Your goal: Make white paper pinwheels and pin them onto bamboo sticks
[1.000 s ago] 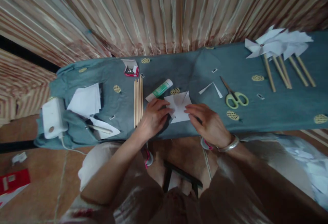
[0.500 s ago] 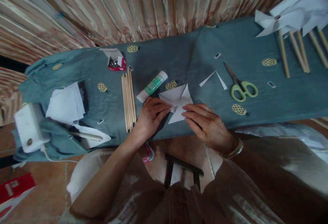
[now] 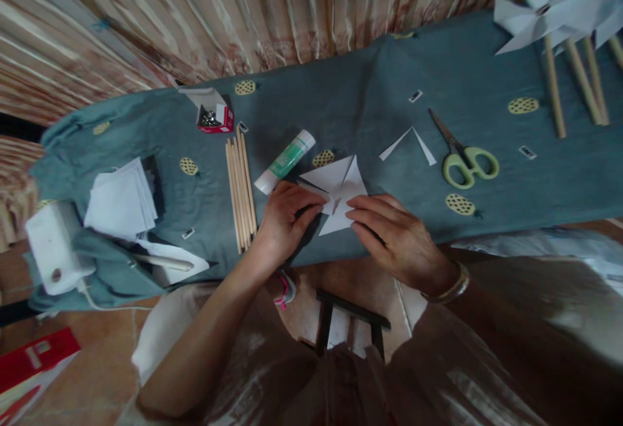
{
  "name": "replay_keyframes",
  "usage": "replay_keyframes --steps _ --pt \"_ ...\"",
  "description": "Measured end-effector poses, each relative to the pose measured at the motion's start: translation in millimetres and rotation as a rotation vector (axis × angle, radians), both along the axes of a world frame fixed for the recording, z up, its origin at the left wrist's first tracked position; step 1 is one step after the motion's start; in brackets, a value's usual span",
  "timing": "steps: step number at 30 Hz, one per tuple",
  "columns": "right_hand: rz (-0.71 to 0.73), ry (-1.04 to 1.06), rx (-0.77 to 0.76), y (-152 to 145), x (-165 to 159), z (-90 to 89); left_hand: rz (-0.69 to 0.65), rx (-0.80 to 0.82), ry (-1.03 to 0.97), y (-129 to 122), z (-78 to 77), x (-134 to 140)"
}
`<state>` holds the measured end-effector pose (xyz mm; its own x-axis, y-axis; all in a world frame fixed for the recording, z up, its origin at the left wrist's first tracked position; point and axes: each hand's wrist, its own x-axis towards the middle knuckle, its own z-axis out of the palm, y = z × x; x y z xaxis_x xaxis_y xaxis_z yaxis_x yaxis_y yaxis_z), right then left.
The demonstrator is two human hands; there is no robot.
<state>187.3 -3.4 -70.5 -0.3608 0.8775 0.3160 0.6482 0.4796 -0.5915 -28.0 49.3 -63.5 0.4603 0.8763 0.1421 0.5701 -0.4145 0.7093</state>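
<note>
A cut white paper pinwheel piece (image 3: pixel 338 176) lies at the table's near edge, with slits running in towards its middle. My left hand (image 3: pixel 285 219) pinches one of its flaps near the centre, thumb and fingers closed on it. From the other side, my right hand (image 3: pixel 400 234) grips the right edge, its fingers pressed on the paper. A glue stick (image 3: pixel 286 161) with a green and white label lies just beyond my left hand. To the right are two thin paper slivers (image 3: pixel 407 143) and green-handled scissors (image 3: pixel 462 153).
Wooden sticks (image 3: pixel 239 192) lie left of my hands, below an open red box of metal pins (image 3: pixel 214 119). Farther left are a paper stack (image 3: pixel 121 199) and a white power block (image 3: pixel 56 244). Paper pinwheels on sticks (image 3: pixel 548 17) lie at the far right. A curtain (image 3: pixel 292 10) hangs behind.
The flap in my left fingers has shifted slightly near the paper's centre. Both hands keep their grip. The view has turned a little, so the surroundings sit slightly differently.
</note>
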Motion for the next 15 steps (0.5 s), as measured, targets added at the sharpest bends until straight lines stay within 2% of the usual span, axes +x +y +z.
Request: replay_keyframes --steps 5,11,15 --pt "-0.006 -0.033 0.027 -1.4 0.4 3.0 -0.005 0.078 0.003 1.2 3.1 -1.8" --pt "-0.03 -0.104 0.093 -2.8 0.7 9.0 -0.022 -0.051 -0.036 -1.4 3.8 2.2" --pt "-0.071 -0.085 0.139 1.9 13.5 13.6 -0.013 -0.068 -0.037 -11.0 6.3 10.8"
